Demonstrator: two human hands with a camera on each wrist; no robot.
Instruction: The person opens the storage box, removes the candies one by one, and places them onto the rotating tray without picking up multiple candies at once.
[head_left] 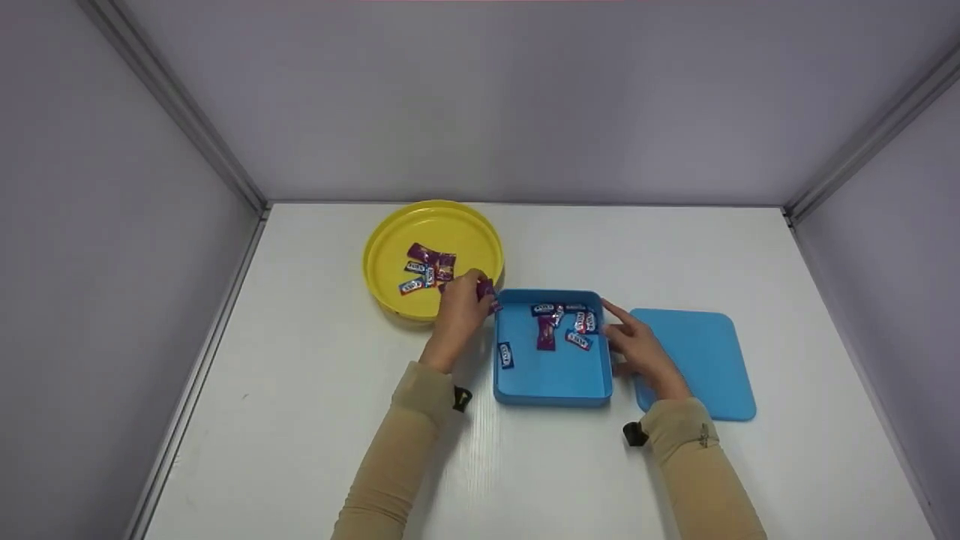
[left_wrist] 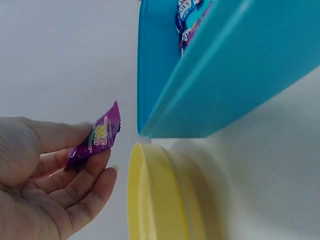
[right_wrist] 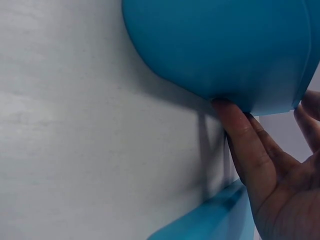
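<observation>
My left hand (head_left: 471, 294) pinches a purple candy wrapper (head_left: 487, 289) between thumb and fingers, just over the near right rim of the yellow plate (head_left: 382, 247) and beside the blue box's far left corner. In the left wrist view the purple candy (left_wrist: 95, 137) sits in my fingertips (left_wrist: 102, 175) next to the plate rim (left_wrist: 150, 200) and the box (left_wrist: 215, 80). My right hand (head_left: 621, 334) rests with straight fingers against the right wall of the blue box (head_left: 551, 375). Its thumb (right_wrist: 240, 135) touches the box wall (right_wrist: 215, 45).
Several wrapped candies (head_left: 427, 266) lie in the yellow plate, and several more (head_left: 562, 322) lie in the blue box. A flat blue lid (head_left: 705, 360) lies on the white table right of the box, under my right wrist. Grey walls close in three sides.
</observation>
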